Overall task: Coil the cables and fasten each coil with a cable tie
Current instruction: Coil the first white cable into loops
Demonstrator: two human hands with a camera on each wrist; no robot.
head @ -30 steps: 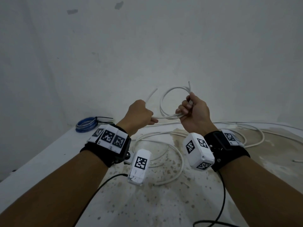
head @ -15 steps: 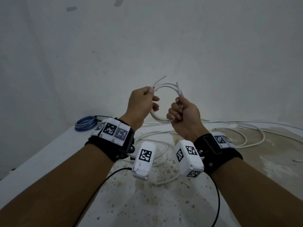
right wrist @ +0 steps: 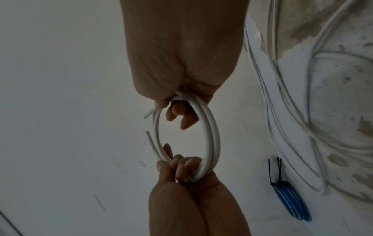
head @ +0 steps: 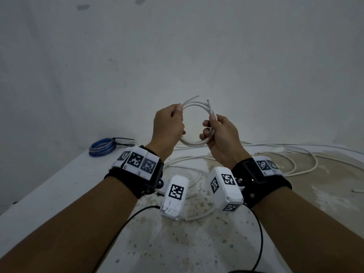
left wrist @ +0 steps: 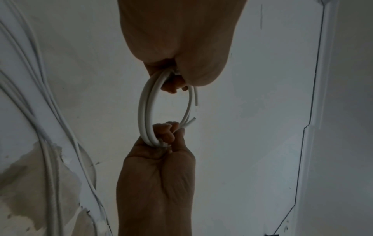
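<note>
since a second ago we are lifting the small round white cable coil (head: 194,141) higher, left hand (head: 168,126) and right hand (head: 221,134) both gripping opposite sides, fingers curled.

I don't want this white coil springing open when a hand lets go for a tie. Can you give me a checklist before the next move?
1. Left hand grips one side of the white coil: ok.
2. Right hand grips the opposite side: ok.
3. Loops lie together in one ring: ok.
4. Both cable ends tucked in: not ok, one end sticks out by the left hand, the other by the right.
5. Spare cable tie within reach: cannot tell; the only black ties seen are on the blue coil.
6. Coil already fastened: not ok, no tie on it.
</note>
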